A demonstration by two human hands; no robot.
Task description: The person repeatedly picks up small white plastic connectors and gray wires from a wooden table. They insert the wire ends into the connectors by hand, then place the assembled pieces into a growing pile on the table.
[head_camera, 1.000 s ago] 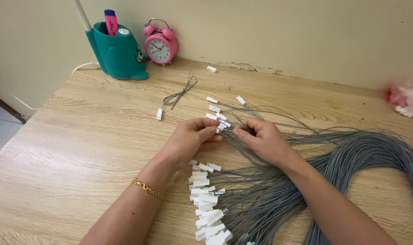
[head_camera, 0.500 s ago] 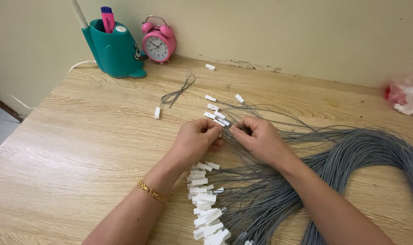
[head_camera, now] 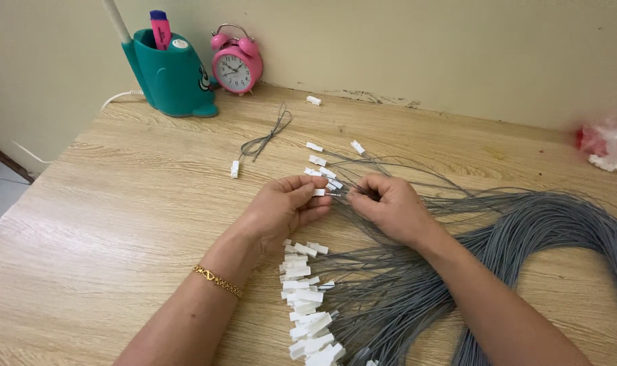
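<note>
Both forearms come in from the bottom edge, hands meeting mid-table over the wooden tabletop (head_camera: 118, 203). Left hand (head_camera: 281, 207) lies palm-down, fingers curled, thumb and forefinger pinched shut on a small white connector (head_camera: 319, 192) at its fingertips; a gold bracelet (head_camera: 217, 281) sits on that wrist. Right hand (head_camera: 388, 207) is knuckles-up, fingertips closed on the end of a thin grey wire (head_camera: 337, 195) that runs straight across to the connector — the two hands almost touching, the connector between them. Whether the wire end is already inside the connector cannot be told. Under and right of the right hand spreads a big bundle of grey wires (head_camera: 546, 224), looping off toward the right edge. Just below the left hand, a row of wire ends with white connectors fitted (head_camera: 307, 305) runs down to the bottom edge. Loose white connectors (head_camera: 321, 161) lie scattered just above the hands; a single folded wire with a connector (head_camera: 261, 142) lies apart, farther back. Containers — a teal pen holder (head_camera: 169, 81) at the back left, holding a pink highlighter (head_camera: 161, 27) and a white stick-like thing; pink alarm clock (head_camera: 236, 64) just beside it against the wall. Pink-white plastic bag (head_camera: 610, 142) at the far right edge, contents unclear.
</note>
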